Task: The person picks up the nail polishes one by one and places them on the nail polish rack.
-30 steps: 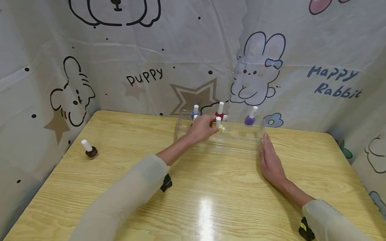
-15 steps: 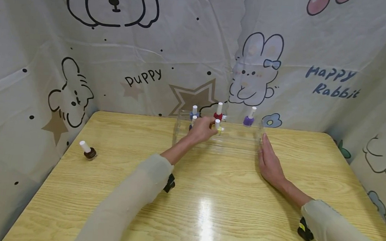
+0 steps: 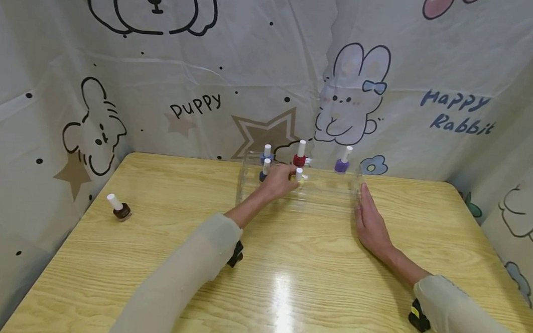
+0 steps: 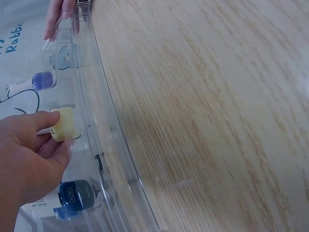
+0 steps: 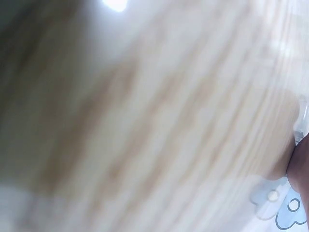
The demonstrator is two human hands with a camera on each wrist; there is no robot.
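My left hand (image 3: 276, 182) pinches a yellow nail polish bottle (image 4: 66, 124) with a white cap, thumb and fingers around it. The bottle stands upright at the front tier of a clear stepped display rack (image 3: 328, 201). Flat against the rack's right end lies my right hand (image 3: 372, 225), fingers straight; only a sliver of it shows in the right wrist view. To the left of the yellow bottle is a dark blue nail polish (image 4: 77, 198), partly behind my left hand in the head view. Behind stand blue (image 3: 266, 157), red (image 3: 299, 160) and purple (image 3: 341, 165) nail polishes.
A dark brown nail polish (image 3: 121, 211) with a white cap stands apart at the left of the wooden table (image 3: 314, 289). A printed cloth (image 3: 254, 50) hangs right behind the rack and along both sides.
My left hand has lowered the yellow nail polish slightly onto the front tier, and more of the red one shows behind it. The right hand stays against the rack's end.
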